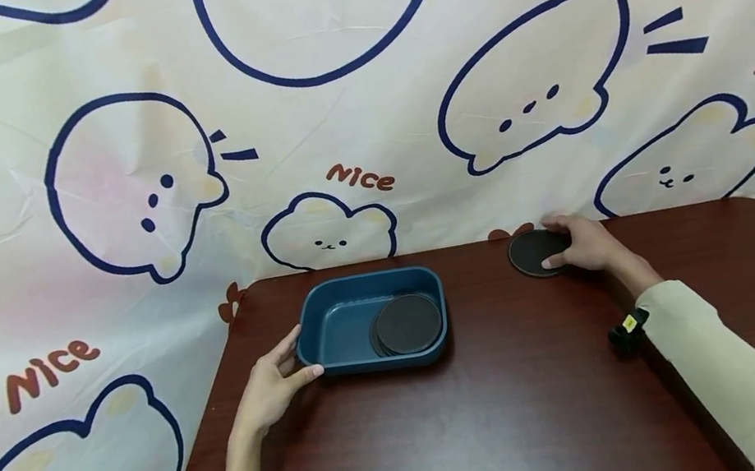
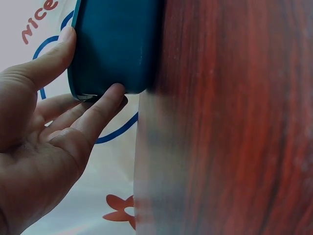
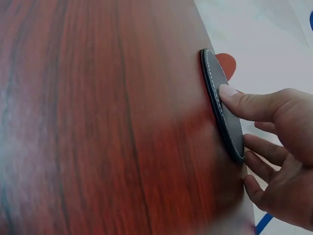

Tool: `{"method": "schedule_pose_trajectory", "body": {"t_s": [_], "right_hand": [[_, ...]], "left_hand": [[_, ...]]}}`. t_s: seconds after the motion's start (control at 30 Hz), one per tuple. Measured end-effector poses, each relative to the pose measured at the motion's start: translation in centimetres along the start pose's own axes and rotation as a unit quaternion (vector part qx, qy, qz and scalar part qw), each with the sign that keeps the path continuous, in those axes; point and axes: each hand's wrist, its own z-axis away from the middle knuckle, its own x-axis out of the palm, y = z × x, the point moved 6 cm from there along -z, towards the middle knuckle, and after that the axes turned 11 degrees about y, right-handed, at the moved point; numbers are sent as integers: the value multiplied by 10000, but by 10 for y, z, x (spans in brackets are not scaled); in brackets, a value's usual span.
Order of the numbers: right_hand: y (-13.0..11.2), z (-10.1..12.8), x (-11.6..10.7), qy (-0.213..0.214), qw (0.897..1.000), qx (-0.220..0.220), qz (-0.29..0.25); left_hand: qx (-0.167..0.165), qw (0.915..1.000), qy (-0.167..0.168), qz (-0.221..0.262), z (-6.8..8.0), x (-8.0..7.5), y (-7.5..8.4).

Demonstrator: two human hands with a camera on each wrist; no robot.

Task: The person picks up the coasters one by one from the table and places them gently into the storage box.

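at table's rear, right hand (image 1: 584, 242) pinches coaster (image 1: 534, 253)

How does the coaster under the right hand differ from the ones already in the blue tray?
The loose coaster lies flat on the bare table near its far edge; the tray coasters sit stacked inside the blue tray, leaning at its right end. The loose coaster is under the right hand, thumb on top; the tray coasters are untouched, with the left hand only at the tray's corner. All are dark and round.
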Motion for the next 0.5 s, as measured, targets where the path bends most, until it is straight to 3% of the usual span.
{"method": "schedule_pose_trajectory", "body": {"t_s": [0.27, 0.5], "right_hand": [[-4, 0, 4, -86, 9995, 74, -288], [-4, 4, -5, 198, 9986, 380, -324]], "left_hand": [[-16, 10000, -9, 45, 2, -1, 3], [-55, 10000, 16, 65, 0, -1, 0]]}}
